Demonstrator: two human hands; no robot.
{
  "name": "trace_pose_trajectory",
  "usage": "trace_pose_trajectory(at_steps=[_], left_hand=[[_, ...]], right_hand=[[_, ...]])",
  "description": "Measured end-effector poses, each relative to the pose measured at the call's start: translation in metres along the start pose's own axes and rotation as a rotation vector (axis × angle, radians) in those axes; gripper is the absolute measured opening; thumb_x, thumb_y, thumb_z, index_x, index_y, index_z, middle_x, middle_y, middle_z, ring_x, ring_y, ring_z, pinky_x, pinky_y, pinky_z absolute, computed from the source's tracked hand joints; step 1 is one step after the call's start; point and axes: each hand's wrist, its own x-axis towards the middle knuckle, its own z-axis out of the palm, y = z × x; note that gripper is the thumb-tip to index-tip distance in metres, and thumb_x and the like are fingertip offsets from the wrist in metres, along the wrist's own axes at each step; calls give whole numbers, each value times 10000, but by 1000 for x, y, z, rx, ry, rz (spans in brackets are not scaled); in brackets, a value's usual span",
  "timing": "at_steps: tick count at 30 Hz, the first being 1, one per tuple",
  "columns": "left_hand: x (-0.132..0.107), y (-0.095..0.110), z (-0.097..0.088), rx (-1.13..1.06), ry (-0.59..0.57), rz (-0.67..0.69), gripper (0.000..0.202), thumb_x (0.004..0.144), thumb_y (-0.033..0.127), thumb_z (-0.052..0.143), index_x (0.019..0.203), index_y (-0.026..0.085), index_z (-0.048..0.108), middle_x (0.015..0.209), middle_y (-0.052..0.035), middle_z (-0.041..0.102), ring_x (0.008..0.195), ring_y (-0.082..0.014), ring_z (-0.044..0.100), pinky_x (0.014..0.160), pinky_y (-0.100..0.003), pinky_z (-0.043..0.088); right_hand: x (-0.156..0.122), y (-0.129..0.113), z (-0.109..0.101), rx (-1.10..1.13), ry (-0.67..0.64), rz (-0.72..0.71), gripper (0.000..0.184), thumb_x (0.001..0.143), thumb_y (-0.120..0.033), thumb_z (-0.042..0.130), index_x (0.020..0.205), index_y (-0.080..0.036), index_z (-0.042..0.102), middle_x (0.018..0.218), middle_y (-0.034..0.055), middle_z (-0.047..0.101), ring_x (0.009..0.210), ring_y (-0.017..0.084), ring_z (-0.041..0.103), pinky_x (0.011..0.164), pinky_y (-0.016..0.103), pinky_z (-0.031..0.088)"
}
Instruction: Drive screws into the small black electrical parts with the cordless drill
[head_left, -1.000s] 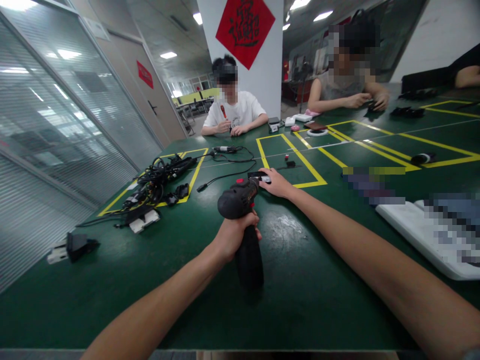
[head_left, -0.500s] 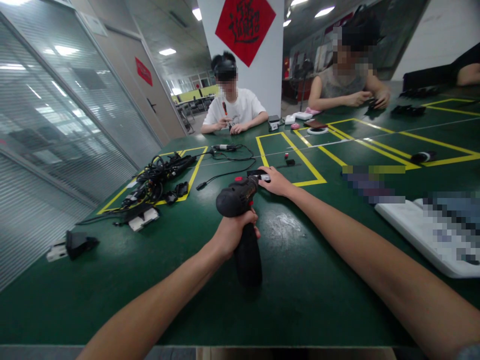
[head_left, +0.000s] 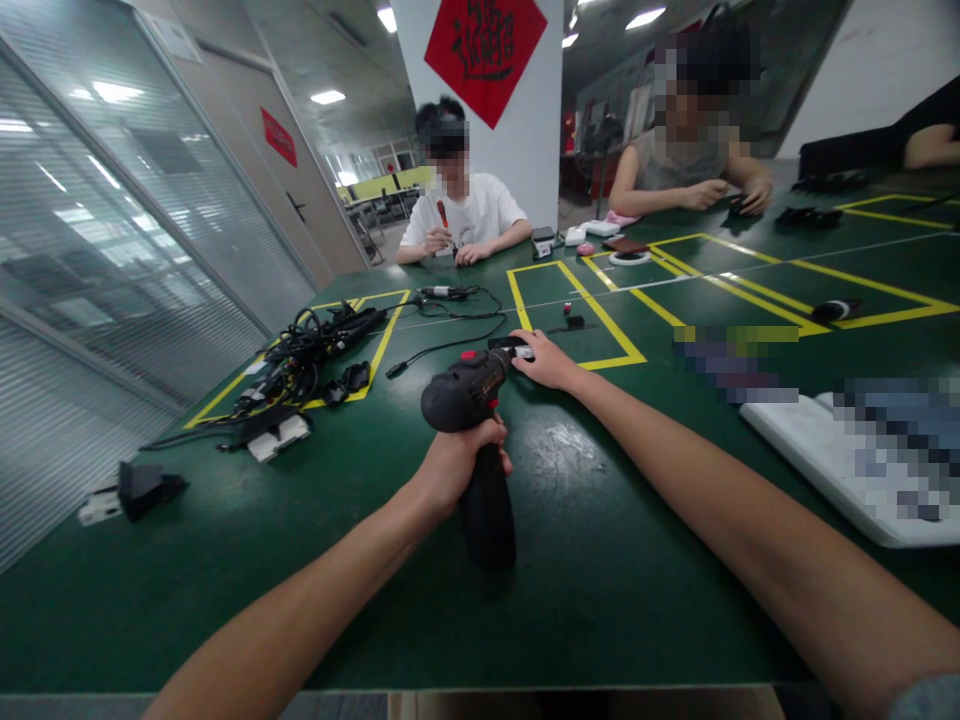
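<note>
My left hand (head_left: 459, 462) is wrapped round the grip of a black cordless drill (head_left: 474, 430), whose nose points away from me across the green table (head_left: 225, 540). Just beyond the drill's nose, my right hand (head_left: 546, 361) is closed on a small black-and-white part (head_left: 511, 347) that lies on the table, pressing it down. The drill's tip sits at that part; the contact itself is hidden by the drill body.
A tangle of black cables and adapters (head_left: 315, 350) lies at the left, with a black plug (head_left: 139, 487) nearer the edge. A white tray (head_left: 840, 460) sits at the right. Yellow tape outlines (head_left: 600, 320) mark the table. Other people sit working at the far side.
Both hands and the drill keep their pose; the view has only shifted slightly, so everything sits a little further left in the picture.
</note>
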Motion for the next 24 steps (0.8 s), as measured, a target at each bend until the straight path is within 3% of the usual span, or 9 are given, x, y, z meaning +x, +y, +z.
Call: trace_pose_trajectory(at_steps=[24], left_hand=[[-2,5,3,32,9,-9,128,666,229,623,744,170,540,577,13,564,482,-130,558,502,-248,428]], right_hand=[[-2,-4,-2,-21,0,18,545,836,-317,569,1360,-195,482,1173,117,528,1076,258,585,992,401,458]])
